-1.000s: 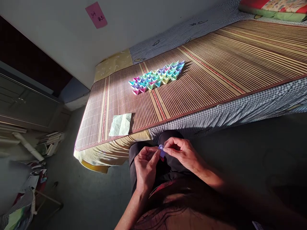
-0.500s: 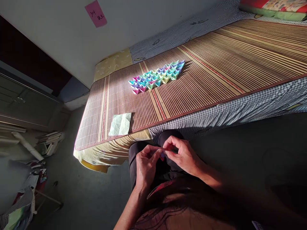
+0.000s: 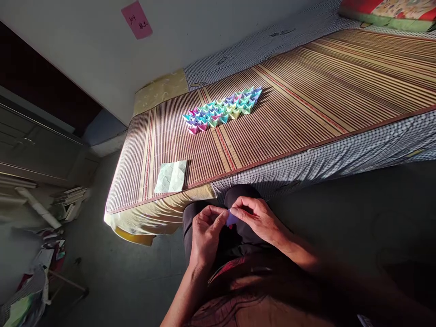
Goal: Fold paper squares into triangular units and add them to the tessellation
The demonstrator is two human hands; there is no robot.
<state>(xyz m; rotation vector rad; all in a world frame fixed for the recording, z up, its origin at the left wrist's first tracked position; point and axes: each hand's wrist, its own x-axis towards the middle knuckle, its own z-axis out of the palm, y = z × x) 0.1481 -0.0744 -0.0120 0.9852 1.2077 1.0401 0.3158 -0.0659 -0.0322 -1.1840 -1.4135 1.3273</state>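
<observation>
A small piece of purple paper (image 3: 231,218) is pinched between my two hands above my lap, mostly covered by the fingers. My left hand (image 3: 208,227) grips its left side with thumb and forefinger. On its right edge, my right hand (image 3: 256,218) is closed with thumb against fingertips. Several folded paper boats (image 3: 223,110) in pink, blue, green, yellow and purple stand in close rows on the bamboo mat (image 3: 286,122). Nearer to me, a pale green creased paper square (image 3: 171,176) lies by the mat's front edge.
The mat covers a bed with a checked sheet (image 3: 340,150) along its side. A pink note (image 3: 136,19) is on the wall. At far right sits folded red bedding (image 3: 391,13). Stacked papers (image 3: 72,202) and a folding stand (image 3: 68,279) are at left.
My right hand's fingers have shifted slightly and closed together, and more of the purple paper shows between the hands. The boats and the green square stay put.
</observation>
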